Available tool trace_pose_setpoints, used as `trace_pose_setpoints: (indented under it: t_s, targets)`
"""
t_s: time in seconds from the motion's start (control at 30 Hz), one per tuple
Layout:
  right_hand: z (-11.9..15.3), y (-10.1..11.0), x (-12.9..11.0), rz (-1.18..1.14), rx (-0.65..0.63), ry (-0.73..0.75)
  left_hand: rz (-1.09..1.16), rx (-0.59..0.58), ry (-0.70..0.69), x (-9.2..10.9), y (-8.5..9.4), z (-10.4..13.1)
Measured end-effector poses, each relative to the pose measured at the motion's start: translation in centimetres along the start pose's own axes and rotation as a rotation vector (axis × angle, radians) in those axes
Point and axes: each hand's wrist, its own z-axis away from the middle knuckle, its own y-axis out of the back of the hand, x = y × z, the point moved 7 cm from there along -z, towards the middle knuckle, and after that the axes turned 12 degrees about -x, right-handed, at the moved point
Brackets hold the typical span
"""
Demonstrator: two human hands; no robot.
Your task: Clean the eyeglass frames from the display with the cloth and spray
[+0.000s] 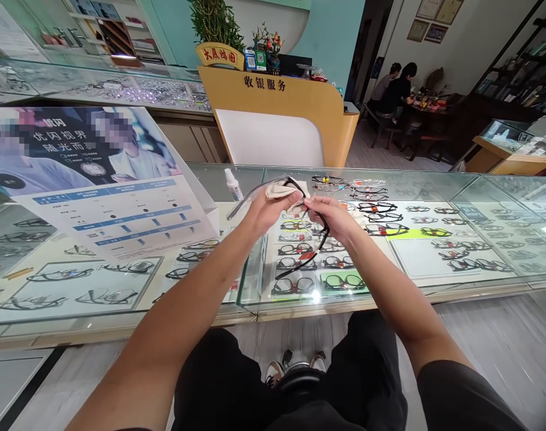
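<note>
Above the glass counter, my left hand [267, 211] is closed on a cream cloth [279, 190], which is folded against a pair of black-framed glasses [322, 239]. My right hand [333, 216] pinches the frame near its middle, close to my left fingertips. One dark temple hangs down below my right hand, and a greyish temple sticks out to the left of my left hand. The lenses are mostly hidden by cloth and fingers. Just left of my left hand, a small white spray bottle [233, 184] stands on the counter.
The glass display counter [250, 308] holds rows of glasses. Several glasses [376, 208] lie near its far side, right of my hands. A large printed placard [133, 197] stands at the left. Behind is a wooden cashier desk [345, 129]; two people sit at a table far right.
</note>
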Motion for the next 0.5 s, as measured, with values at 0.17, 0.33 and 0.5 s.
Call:
trace_pose_setpoints:
  t_s: [0.17, 0.33, 0.5]
  targets:
    - [-0.1, -0.8, 0.0, -0.006, -0.029, 0.026, 0.137, 0.082, 0.039, -0.7, 0.0, 0.1]
    - [-0.4, 0.6, 0.3, -0.048, 0.053, 0.039, 0.333, 0.111, 0.131, -2.9, 0.6, -0.4]
    - [0.0, 2.3, -0.8, -0.141, 0.155, 0.117, 0.334, 0.243, 0.189, -4.5, 3.1, -0.8]
